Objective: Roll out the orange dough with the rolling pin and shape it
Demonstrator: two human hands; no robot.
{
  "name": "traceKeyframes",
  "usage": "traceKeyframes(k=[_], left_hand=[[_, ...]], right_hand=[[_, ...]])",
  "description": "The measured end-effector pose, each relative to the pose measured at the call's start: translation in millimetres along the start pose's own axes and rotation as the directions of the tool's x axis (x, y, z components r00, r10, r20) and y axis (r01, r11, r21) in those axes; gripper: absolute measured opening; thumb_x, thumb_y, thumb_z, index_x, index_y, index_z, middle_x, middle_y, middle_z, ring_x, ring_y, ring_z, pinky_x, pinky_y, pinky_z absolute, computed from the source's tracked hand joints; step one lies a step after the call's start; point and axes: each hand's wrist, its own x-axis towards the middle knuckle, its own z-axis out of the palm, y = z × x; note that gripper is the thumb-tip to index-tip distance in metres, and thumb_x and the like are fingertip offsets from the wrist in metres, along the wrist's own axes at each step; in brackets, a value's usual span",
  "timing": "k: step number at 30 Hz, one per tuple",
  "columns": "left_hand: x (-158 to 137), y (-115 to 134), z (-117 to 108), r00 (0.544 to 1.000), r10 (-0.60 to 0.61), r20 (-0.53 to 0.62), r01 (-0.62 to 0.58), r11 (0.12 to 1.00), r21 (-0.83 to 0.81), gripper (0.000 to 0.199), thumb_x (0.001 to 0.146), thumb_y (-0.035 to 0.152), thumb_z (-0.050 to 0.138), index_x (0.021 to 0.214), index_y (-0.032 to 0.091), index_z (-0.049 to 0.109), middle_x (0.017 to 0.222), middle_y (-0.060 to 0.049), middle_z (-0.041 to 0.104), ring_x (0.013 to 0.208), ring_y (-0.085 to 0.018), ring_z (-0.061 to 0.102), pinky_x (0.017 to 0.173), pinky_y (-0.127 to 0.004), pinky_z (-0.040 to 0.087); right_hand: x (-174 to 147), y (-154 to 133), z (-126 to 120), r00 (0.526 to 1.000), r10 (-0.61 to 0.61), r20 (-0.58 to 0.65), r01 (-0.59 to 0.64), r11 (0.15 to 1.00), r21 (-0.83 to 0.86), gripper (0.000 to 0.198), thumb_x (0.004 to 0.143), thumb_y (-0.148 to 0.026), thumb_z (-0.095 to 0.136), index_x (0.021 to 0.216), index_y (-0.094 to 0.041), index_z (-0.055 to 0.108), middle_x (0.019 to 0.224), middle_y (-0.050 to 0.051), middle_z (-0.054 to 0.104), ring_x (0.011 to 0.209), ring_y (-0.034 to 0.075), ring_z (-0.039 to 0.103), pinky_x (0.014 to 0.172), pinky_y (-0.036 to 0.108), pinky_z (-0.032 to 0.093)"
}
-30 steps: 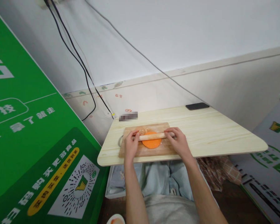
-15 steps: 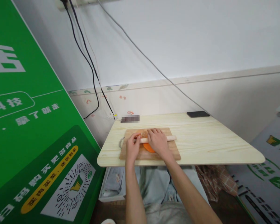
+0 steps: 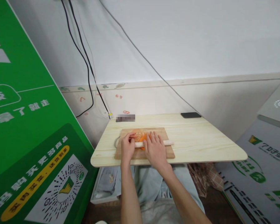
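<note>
A pale wooden rolling pin (image 3: 168,142) lies crosswise over a flat orange piece that looks like dough (image 3: 142,137), on a wooden cutting board (image 3: 170,153). My left hand (image 3: 128,147) is closed around the pin's left end, with fingers curled and thumb against it. Flat across the pin's middle rests my right hand (image 3: 156,149), its fingers stretched out and pointing away from me. The orange piece shows mostly beyond the pin, between my hands; a small part is on the near side. Whitish, glossy patches mark its far part. My hands hide the rest.
The board sits near the front edge of a pale wooden table (image 3: 207,143). A black phone (image 3: 190,115) and a blurred dark object (image 3: 125,118) lie at the back. A green panel (image 3: 49,124) stands left; an open white drawer (image 3: 105,200) is below.
Both hands and the rolling pin have moved toward me over the orange piece, so more of it shows beyond the pin. My view has turned slightly right.
</note>
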Motion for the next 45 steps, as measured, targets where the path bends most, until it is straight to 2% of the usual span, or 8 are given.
traceKeyframes(k=[2, 7, 13, 18, 25, 28, 37, 45], left_hand=[[0, -1, 0, 1.000, 0.003, 0.002, -0.003, 1.000, 0.006, 0.031, 0.087, 0.006, 0.056, 0.102, 0.018, 0.081, 0.094, -0.007, 0.084, 0.089, -0.022, 0.079, 0.093, -0.038, 0.064], [1, -4, 1, 1.000, 0.003, 0.001, -0.003, 1.000, -0.014, 0.023, 0.096, 0.017, 0.058, 0.101, 0.020, 0.081, 0.100, -0.009, 0.085, 0.096, -0.024, 0.080, 0.095, -0.039, 0.064], [2, -2, 1, 1.000, 0.020, -0.002, -0.020, 1.000, -0.018, 0.025, 0.094, 0.018, 0.056, 0.101, 0.020, 0.080, 0.098, -0.008, 0.084, 0.095, -0.024, 0.080, 0.095, -0.039, 0.064], [1, 0, 2, 1.000, -0.002, -0.013, 0.002, 1.000, -0.024, 0.031, 0.087, 0.011, 0.053, 0.099, 0.019, 0.080, 0.092, -0.007, 0.083, 0.088, -0.023, 0.079, 0.092, -0.040, 0.065], [1, -2, 2, 1.000, -0.021, -0.011, 0.020, 0.999, -0.048, 0.042, 0.074, -0.002, 0.052, 0.097, 0.018, 0.080, 0.089, -0.006, 0.082, 0.083, -0.020, 0.077, 0.090, -0.036, 0.064], [1, -2, 2, 1.000, -0.015, -0.010, 0.015, 0.999, -0.035, 0.043, 0.074, -0.004, 0.050, 0.097, 0.017, 0.080, 0.089, -0.005, 0.082, 0.083, -0.019, 0.077, 0.086, -0.033, 0.063], [2, -5, 1, 1.000, 0.016, -0.002, -0.016, 1.000, 0.009, 0.033, 0.088, 0.003, 0.053, 0.100, 0.018, 0.080, 0.091, -0.006, 0.083, 0.087, -0.022, 0.079, 0.088, -0.035, 0.061], [4, -6, 2, 1.000, 0.028, -0.012, -0.028, 0.999, -0.018, 0.031, 0.093, 0.010, 0.051, 0.099, 0.019, 0.080, 0.094, -0.007, 0.084, 0.090, -0.023, 0.079, 0.090, -0.037, 0.062]], right_hand=[[8, 0, -2, 0.999, 0.002, 0.036, -0.001, 1.000, -0.013, 0.057, 0.117, -0.035, 0.035, 0.149, -0.005, 0.071, 0.162, 0.027, 0.063, 0.156, 0.041, 0.053, 0.126, 0.056, 0.036], [35, 0, -8, 0.996, -0.011, 0.089, 0.016, 0.998, -0.059, 0.050, 0.117, -0.033, 0.036, 0.139, -0.013, 0.076, 0.157, 0.021, 0.068, 0.153, 0.038, 0.054, 0.120, 0.053, 0.041], [53, 0, -8, 0.990, -0.002, 0.139, 0.012, 0.997, -0.072, 0.044, 0.116, -0.029, 0.041, 0.130, -0.013, 0.079, 0.148, 0.021, 0.073, 0.141, 0.035, 0.062, 0.113, 0.048, 0.046], [37, 0, -8, 0.998, -0.013, 0.055, 0.015, 0.999, -0.048, 0.047, 0.116, -0.031, 0.040, 0.128, -0.014, 0.082, 0.149, 0.022, 0.073, 0.147, 0.038, 0.058, 0.121, 0.053, 0.041], [-6, -3, -8, 1.000, -0.009, 0.010, 0.009, 1.000, -0.015, 0.056, 0.119, -0.037, 0.034, 0.157, -0.014, 0.068, 0.164, 0.021, 0.062, 0.159, 0.038, 0.050, 0.125, 0.054, 0.038], [-11, -4, -10, 1.000, 0.010, 0.020, -0.009, 1.000, -0.017, 0.055, 0.119, -0.037, 0.035, 0.161, -0.016, 0.064, 0.167, 0.019, 0.059, 0.161, 0.036, 0.049, 0.126, 0.053, 0.037], [20, -7, -15, 0.992, 0.030, 0.122, -0.025, 0.999, -0.037, 0.051, 0.120, -0.037, 0.036, 0.148, -0.018, 0.074, 0.166, 0.018, 0.061, 0.159, 0.036, 0.050, 0.126, 0.053, 0.036], [48, -1, -13, 0.984, -0.004, 0.176, 0.010, 0.999, -0.036, 0.051, 0.119, -0.035, 0.033, 0.135, -0.019, 0.079, 0.147, 0.016, 0.074, 0.148, 0.034, 0.057, 0.118, 0.051, 0.041]])
